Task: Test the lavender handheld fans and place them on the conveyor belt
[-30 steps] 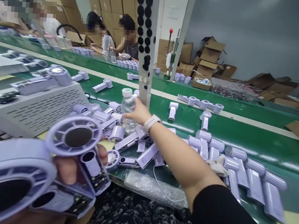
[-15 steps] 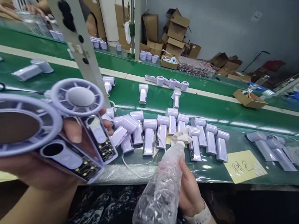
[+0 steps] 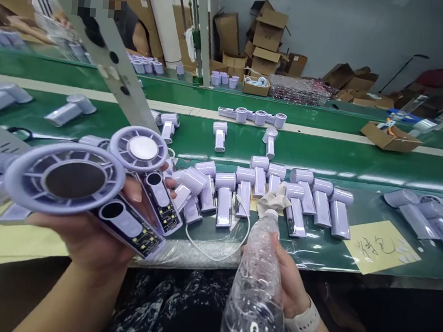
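Note:
My left hand [image 3: 93,238] is wrapped round two lilac handheld fans at the left. The larger-looking near fan [image 3: 65,178] has a dark round centre; the far fan [image 3: 138,149] has a pale one. Both show small circuit boards with yellow parts at their handle ends. My right hand [image 3: 287,273], with a white watch on the wrist, grips a clear plastic bottle [image 3: 260,286]. A white cap tops the bottle, and a crumpled pale cloth [image 3: 273,201] is right by it. Behind the bottle, several lilac fans [image 3: 224,202] lie side by side on the green bench.
A yellow note [image 3: 382,247] with handwriting lies at right, beside more fans [image 3: 420,217]. A white cable [image 3: 214,257] loops near the bench edge. Across the green belt are a metal post [image 3: 130,87], an open carton [image 3: 390,136], stacked boxes [image 3: 268,36] and people at upper left.
The view has shifted, showing more of the bench's left side. My left hand and its fans sit lower and farther right in view. The bottle remains in my right hand.

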The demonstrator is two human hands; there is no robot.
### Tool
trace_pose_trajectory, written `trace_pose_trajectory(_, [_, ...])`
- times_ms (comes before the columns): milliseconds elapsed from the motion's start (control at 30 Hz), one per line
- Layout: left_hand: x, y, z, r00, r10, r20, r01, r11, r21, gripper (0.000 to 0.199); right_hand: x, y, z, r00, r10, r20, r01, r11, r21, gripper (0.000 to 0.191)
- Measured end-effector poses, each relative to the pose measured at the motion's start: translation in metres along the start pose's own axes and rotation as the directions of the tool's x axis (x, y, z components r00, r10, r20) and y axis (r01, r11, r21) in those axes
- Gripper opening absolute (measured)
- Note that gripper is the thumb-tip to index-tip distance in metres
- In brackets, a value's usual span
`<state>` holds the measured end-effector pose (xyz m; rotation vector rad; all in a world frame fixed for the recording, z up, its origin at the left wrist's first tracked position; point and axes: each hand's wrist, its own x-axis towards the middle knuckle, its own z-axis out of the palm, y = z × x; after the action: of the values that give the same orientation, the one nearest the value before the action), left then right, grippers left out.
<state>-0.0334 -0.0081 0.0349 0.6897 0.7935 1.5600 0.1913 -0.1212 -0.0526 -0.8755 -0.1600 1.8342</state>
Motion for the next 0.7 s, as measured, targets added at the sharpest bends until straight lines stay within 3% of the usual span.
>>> trace_pose_trajectory(100, [0.005,0.007,-0.010,0.999,0.022,-0.030,-0.023,1.000,-0.008,0.075,0.006,-0.008,0.002,0.999,-0.015,-0.039,0.012,0.997,-0.072,0.048])
trace_pose_trajectory(167, [0.007,0.016,-0.026,0.996,0.060,-0.064,-0.061,0.998,-0.012,0.073,0.013,-0.019,0.009,0.989,-0.119,-0.086,0.099,0.973,-0.209,0.049])
trace_pose_trajectory(233, [0.007,0.029,-0.049,0.987,0.122,-0.108,-0.124,0.992,-0.011,0.073,0.028,-0.041,0.027,0.959,-0.276,-0.069,0.226,0.887,-0.403,0.051])
trace_pose_trajectory(333, [-0.002,0.050,-0.091,0.949,0.264,-0.174,-0.269,0.963,-0.003,0.075,0.063,-0.085,0.088,0.860,-0.483,0.166,0.464,0.601,-0.651,0.052])
trace_pose_trajectory(400, [-0.012,0.060,-0.115,0.933,0.307,-0.190,-0.312,0.950,0.007,0.076,0.092,-0.104,0.149,0.713,-0.576,0.400,0.638,0.297,-0.710,0.047])
trace_pose_trajectory(433, [-0.017,0.063,-0.126,0.936,0.300,-0.186,-0.302,0.953,0.013,0.074,0.107,-0.105,0.181,0.613,-0.618,0.492,0.704,0.144,-0.696,0.047])
trace_pose_trajectory(500, [-0.026,0.065,-0.143,0.946,0.270,-0.182,-0.270,0.963,0.025,0.071,0.138,-0.089,0.239,0.465,-0.632,0.620,0.749,-0.093,-0.656,0.052])
trace_pose_trajectory(533, [-0.030,0.065,-0.150,0.947,0.261,-0.186,-0.261,0.965,0.026,0.071,0.152,-0.072,0.262,0.445,-0.585,0.678,0.755,-0.162,-0.636,0.055])
trace_pose_trajectory(600, [-0.038,0.064,-0.160,0.947,0.251,-0.199,-0.255,0.967,0.005,0.069,0.178,-0.029,0.292,0.477,-0.425,0.769,0.731,-0.294,-0.615,0.057])
trace_pose_trajectory(633, [-0.041,0.064,-0.163,0.954,0.227,-0.194,-0.235,0.972,-0.017,0.067,0.188,-0.008,0.299,0.513,-0.338,0.789,0.704,-0.360,-0.612,0.053])
trace_pose_trajectory(700, [-0.046,0.065,-0.168,0.977,0.147,-0.156,-0.160,0.984,-0.075,0.059,0.201,0.024,0.301,0.532,-0.239,0.812,0.710,-0.396,-0.582,0.042])
